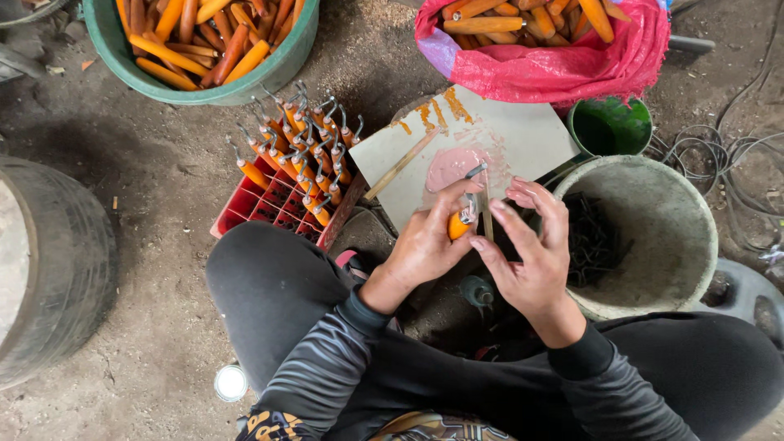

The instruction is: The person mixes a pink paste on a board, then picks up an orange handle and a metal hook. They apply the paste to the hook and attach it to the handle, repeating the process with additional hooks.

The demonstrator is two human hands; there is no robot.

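Observation:
My left hand (425, 245) grips an orange wooden handle (457, 226) with a bent metal hook (474, 173) sticking out of its top. My right hand (531, 245) is beside it, fingers spread, with a thin stick (487, 214) between thumb and fingers near the handle's metal collar. Just beyond the hands lies a pale board (506, 135) with a pink paste blob (451, 166) and orange smears. Another wooden stick (400, 165) rests on the board's left edge.
A red crate (269, 204) holds several finished hooked tools (302, 147). A green tub (204, 49) and a pink sack (555, 49) hold orange handles. A grey bucket (653, 237) contains dark metal hooks; a small green pot (608, 126) sits behind. A tyre (57, 261) lies left.

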